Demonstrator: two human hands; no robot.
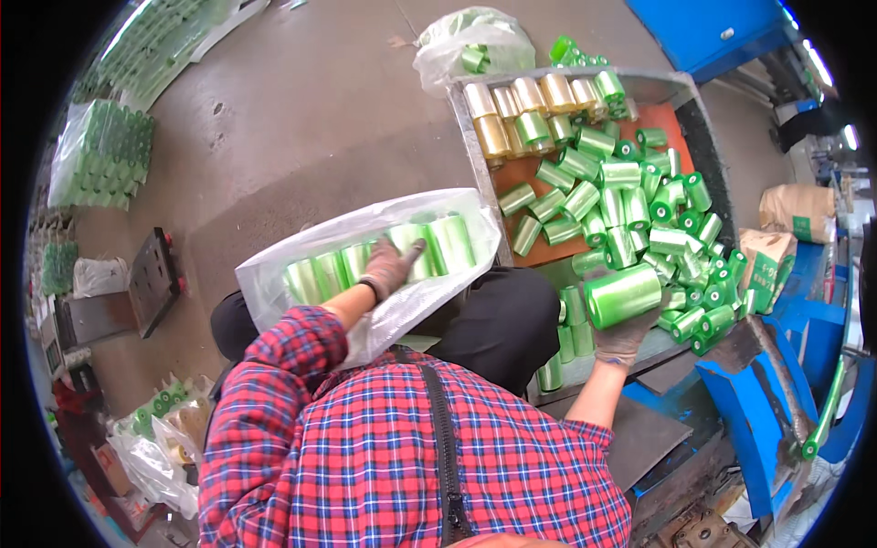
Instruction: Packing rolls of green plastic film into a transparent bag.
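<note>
Across my lap lies a clear plastic bag (pixel 256 274) with a row of green film rolls (pixel 449 245) standing side by side in it. My left hand (pixel 390 267), in a dark glove, rests on that row with thumb and fingers spread apart. At the right, my gloved right hand (pixel 624 340) is closed around a larger-looking green film roll (pixel 624 296), held tilted above the near edge of the grey bin (pixel 470 137). Many loose green rolls (pixel 580 199) lie jumbled in this bin, on an orange-brown bottom.
Amber rolls (pixel 493 135) line the bin's far left corner. Beyond the bin sits another plastic bag (pixel 475 41) with green rolls. Brown paper sacks (pixel 797 212) and blue metal parts (pixel 744 416) stand at the right. Wrapped green rolls (pixel 105 155) are stacked at the left.
</note>
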